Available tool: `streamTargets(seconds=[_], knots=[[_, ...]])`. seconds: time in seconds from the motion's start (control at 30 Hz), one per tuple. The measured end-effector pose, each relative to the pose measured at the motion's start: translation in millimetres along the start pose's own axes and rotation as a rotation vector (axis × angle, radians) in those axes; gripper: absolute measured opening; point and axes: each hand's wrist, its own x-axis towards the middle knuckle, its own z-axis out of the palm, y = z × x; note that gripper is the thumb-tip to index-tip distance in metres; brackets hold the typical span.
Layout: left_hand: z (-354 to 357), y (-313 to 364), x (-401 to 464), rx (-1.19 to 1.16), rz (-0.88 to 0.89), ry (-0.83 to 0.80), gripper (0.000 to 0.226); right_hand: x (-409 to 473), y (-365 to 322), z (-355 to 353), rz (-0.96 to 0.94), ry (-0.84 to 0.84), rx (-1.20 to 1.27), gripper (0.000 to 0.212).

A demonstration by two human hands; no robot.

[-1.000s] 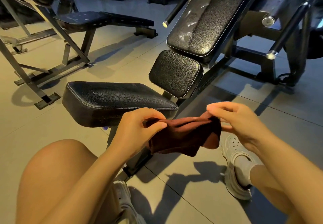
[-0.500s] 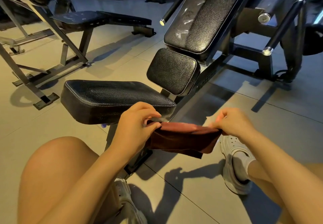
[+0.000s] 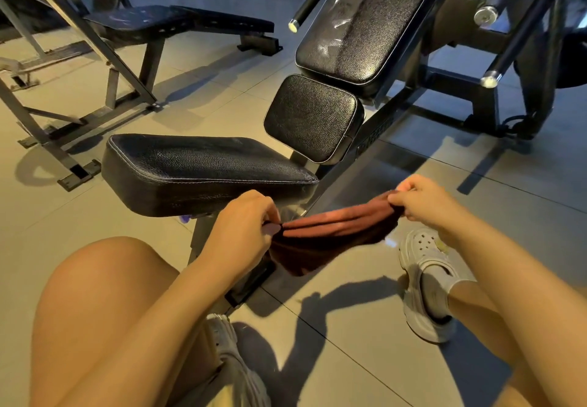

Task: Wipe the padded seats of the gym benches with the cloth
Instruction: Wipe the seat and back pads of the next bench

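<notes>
Head view: person crouched low beside the bench, knees up, so the seat (image 3: 203, 165) sits at arm level. Left hand (image 3: 241, 229) pinches one end of the cloth (image 3: 330, 232), fingers curled round the bunched edge. Right hand (image 3: 422, 200) pinches the other end the same way. Cloth is pulled tight between them, gathered into ridges, lower part sagging. It hangs in the air just in front of the seat's near edge, not touching the padding; probably being straightened or refolded to get a flat face for wiping.

Small pad (image 3: 314, 117) stands tilted just behind the seat, long back pad (image 3: 365, 25) slopes up above it. Back pad has shiny streaks, could be wet, cannot tell. Second bench (image 3: 178, 22) well apart at upper left. Only one view given.
</notes>
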Motion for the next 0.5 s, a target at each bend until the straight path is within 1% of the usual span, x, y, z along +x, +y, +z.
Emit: streamTargets(seconds=[0.07,0.13,0.23,0.3,0.37,0.4,0.43,0.5], knots=[[-2,-2,-1,-0.020,-0.035,-0.044,0.008,-4,-5,-5,-0.009,-0.006,0.245,0.024],[-2,-3,-5,-0.085,-0.056,-0.074,0.014,-11,-11,-11,-0.053,0.002,0.388,0.029],[-2,-2,-6,-0.114,-0.053,-0.089,0.019,-23,-19,-19,-0.132,-0.010,0.545,0.035],[-3,-2,-5,-0.124,-0.069,-0.092,0.019,-27,-21,-24,-0.150,-0.015,0.576,0.040],[-5,-3,-4,-0.126,-0.095,-0.080,0.016,-27,-19,-26,-0.175,-0.008,0.517,0.044],[-6,-3,-4,-0.133,-0.111,-0.073,0.015,-27,-17,-25,-0.203,0.024,0.421,0.042],[-8,-4,-5,-0.155,-0.120,-0.064,0.013,-26,-14,-26,-0.258,0.082,0.247,0.036],[-10,-8,-8,-0.231,-0.112,-0.061,0.012,-24,-13,-25,-0.355,0.201,-0.197,0.021]])
